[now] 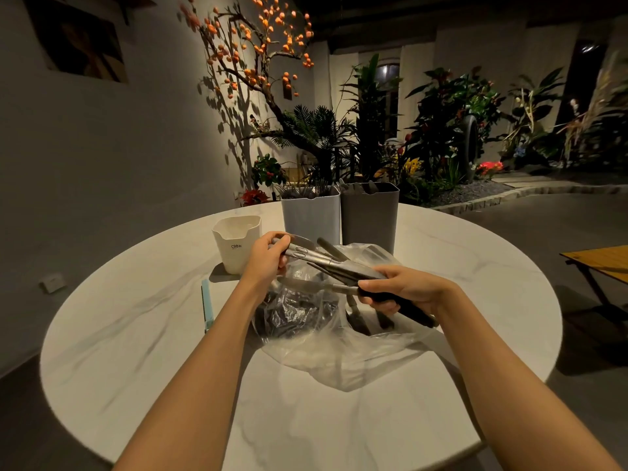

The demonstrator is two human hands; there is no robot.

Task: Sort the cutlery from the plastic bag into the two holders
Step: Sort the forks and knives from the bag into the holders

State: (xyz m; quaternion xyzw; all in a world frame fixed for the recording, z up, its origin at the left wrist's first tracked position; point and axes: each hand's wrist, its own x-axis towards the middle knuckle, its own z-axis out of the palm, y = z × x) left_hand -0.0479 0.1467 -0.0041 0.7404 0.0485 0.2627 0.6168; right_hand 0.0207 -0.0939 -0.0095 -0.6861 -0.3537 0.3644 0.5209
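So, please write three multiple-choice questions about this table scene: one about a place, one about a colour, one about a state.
1. Where does the small white plastic cup stand?
A. left of the light grey rectangular holder
B. inside the clear plastic bag
C. right of the dark grey rectangular holder

2. What colour are the handles of the bundle of knives?
A. red
B. black
C. white

3. What is the state of the hands?
A. both flat on the table
B. both hold the bundle
C. one hangs idle

Answers: 1 A, it stands beside the light holder's left wall. 2 B, black handles leave the right hand. 3 B, the left hand grips the blade ends, the right the handles.
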